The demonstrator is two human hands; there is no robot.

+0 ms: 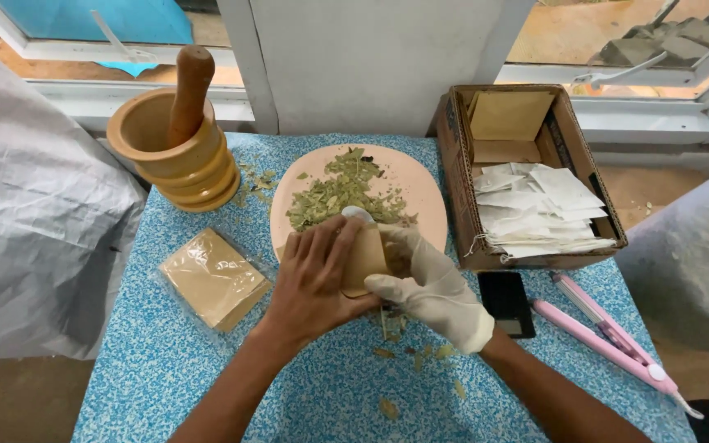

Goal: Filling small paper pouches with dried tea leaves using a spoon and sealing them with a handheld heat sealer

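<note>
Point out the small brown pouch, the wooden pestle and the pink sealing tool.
small brown pouch [364, 258], head view, bare middle of its face.
wooden pestle [189, 90], head view, upper shaft.
pink sealing tool [609, 340], head view, mid-body.

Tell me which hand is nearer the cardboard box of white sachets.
Right. The gloved right hand sits just left of the cardboard box, near its front corner. The bare left hand is farther left, on the brown pouch both hands hold.

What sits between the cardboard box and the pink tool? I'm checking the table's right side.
In the head view, a small black device lies flat on the blue cloth between the cardboard box and the pink tool, just right of the gloved right hand.
</note>
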